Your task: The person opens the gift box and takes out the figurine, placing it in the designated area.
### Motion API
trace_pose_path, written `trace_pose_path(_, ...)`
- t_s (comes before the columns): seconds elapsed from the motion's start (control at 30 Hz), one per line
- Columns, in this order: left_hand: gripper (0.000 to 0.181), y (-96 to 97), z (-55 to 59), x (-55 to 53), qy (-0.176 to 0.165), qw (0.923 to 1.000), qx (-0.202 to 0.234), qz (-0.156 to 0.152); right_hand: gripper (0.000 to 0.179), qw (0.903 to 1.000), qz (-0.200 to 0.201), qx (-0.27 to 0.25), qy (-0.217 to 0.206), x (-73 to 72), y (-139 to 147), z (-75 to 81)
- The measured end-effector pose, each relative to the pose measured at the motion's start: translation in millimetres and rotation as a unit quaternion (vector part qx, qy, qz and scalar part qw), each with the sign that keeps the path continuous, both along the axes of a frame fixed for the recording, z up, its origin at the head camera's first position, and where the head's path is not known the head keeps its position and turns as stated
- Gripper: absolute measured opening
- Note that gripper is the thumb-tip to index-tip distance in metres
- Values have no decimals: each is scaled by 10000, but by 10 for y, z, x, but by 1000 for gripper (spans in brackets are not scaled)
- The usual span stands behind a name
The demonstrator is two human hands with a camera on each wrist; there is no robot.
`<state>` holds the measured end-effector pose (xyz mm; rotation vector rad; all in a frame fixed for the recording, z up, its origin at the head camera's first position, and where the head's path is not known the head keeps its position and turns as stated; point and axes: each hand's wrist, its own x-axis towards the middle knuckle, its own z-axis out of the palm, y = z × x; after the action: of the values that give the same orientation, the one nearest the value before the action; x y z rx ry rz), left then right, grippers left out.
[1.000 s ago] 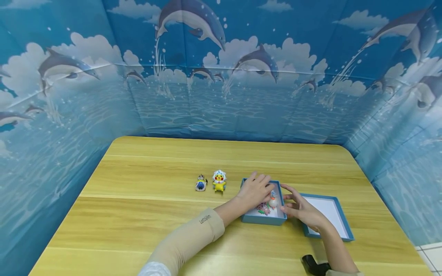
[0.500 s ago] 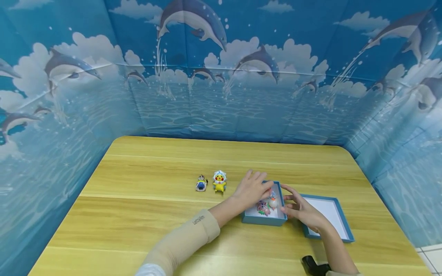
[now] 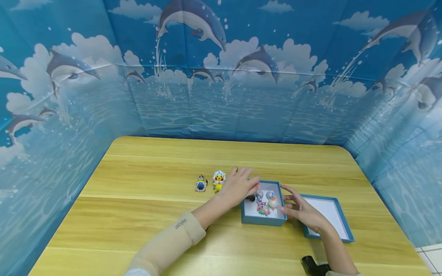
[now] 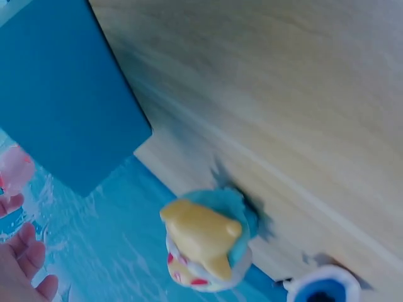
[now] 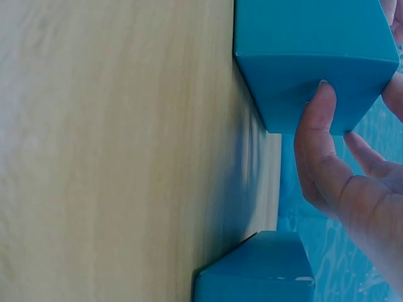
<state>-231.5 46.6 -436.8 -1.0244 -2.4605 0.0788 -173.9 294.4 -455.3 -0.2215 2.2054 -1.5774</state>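
Note:
My left hand (image 3: pixel 239 188) is raised over the left edge of an open blue box (image 3: pixel 264 221). Its fingers hold a small pink toy figure (image 4: pixel 16 168) with red marks, mostly cut off in the left wrist view. My right hand (image 3: pixel 304 211) touches the box's right side, thumb (image 5: pixel 322 104) against the wall. Inside the box lie several toy figures, among them a pink one (image 3: pixel 263 208), a white round one (image 3: pixel 272 202) and a blue one (image 3: pixel 270 195). A yellow figure in a white hood (image 3: pixel 219 178) stands left of my left hand, partly covered by it.
A small figure with a blue body (image 3: pixel 201 184) sits further left on the wooden table (image 3: pixel 148 184). The box's lid (image 3: pixel 328 212), white inside, lies at the right under my right forearm. A black curved object (image 3: pixel 312 265) lies near the front edge.
My left hand has come up out of the box and moved left with the pink figure, uncovering the figures inside. The right hand has stayed at the box's side.

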Motion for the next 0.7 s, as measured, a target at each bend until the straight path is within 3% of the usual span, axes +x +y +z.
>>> trace_pose_path(0.2, 25, -168, 56, 17, -70, 9999, 116, 59, 73, 10000, -8, 19, 15, -2, 2, 0)
trace_pose_path(0.4, 24, -354, 58, 41, -305, 9989, 341, 129, 73, 10000, -20, 21, 13, -3, 4, -4)
trace_pose_path(0.7, 22, -666, 61, 75, -386, 9960, 776, 222, 73, 10000, -64, 48, 18, -3, -2, -1)
